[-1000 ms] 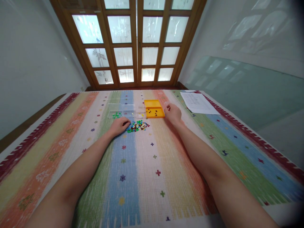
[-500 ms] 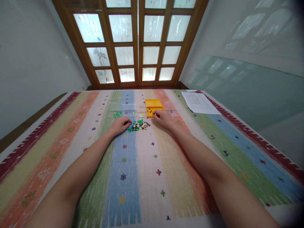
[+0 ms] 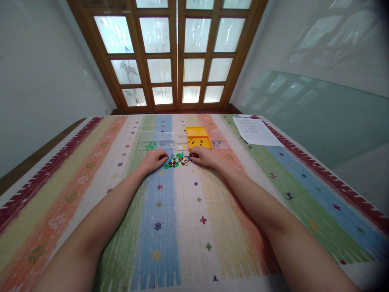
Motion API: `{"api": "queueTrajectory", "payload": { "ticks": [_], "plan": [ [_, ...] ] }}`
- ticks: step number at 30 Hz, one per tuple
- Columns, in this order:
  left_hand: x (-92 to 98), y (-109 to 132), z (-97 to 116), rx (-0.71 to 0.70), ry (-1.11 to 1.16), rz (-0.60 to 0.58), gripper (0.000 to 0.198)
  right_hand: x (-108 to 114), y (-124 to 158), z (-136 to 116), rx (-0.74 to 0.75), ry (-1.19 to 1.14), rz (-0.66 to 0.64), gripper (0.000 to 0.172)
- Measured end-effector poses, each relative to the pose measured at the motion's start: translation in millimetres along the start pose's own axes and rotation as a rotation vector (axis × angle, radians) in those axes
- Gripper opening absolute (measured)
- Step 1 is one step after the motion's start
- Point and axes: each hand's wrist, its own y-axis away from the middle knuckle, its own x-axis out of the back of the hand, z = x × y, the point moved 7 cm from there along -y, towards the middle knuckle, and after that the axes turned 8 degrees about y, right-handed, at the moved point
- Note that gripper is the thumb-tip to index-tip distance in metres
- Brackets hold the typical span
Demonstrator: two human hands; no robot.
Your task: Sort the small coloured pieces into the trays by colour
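A pile of small mixed pieces (image 3: 176,161), in green, blue, yellow, white and dark brown, lies between my two hands. My left hand (image 3: 154,159) rests at the pile's left edge, fingers curled together; what they hold, if anything, is too small to make out. At the right edge, my right hand (image 3: 203,156) has its fingertips pinched on or beside the pieces, and their contents are hidden. Just behind it stands an open yellow box (image 3: 196,131) with several dark brown pieces inside.
Left of the yellow box, a clear box (image 3: 142,147) contains green pieces, with yellow and white ones in the clear compartments beside it. On the right, another clear box (image 3: 225,145) has blue pieces. Printed paper (image 3: 255,132) lies farther right on the striped tablecloth (image 3: 188,227).
My right hand has come back from the yellow box to the pile's right edge, uncovering the brown pieces in the box and the blue ones beside it. My left hand stays put.
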Motion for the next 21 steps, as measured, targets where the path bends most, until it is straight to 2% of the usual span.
{"api": "queueTrajectory", "payload": {
  "ticks": [12, 16, 21],
  "plan": [
    [-0.8, -0.1, -2.3, -0.004, 0.022, 0.006, 0.023, -6.9, -1.9, 4.0, 0.018, -0.003, 0.044, 0.010],
    [-0.8, -0.2, -0.9, -0.004, 0.007, 0.003, 0.023, 2.0, -1.1, 11.9, -0.043, 0.011, 0.175, 0.010],
    [-1.3, -0.2, -1.4, -0.005, -0.005, 0.001, 0.024, 18.6, 5.6, 39.7, -0.284, 0.107, 0.394, 0.014]
  ]
}}
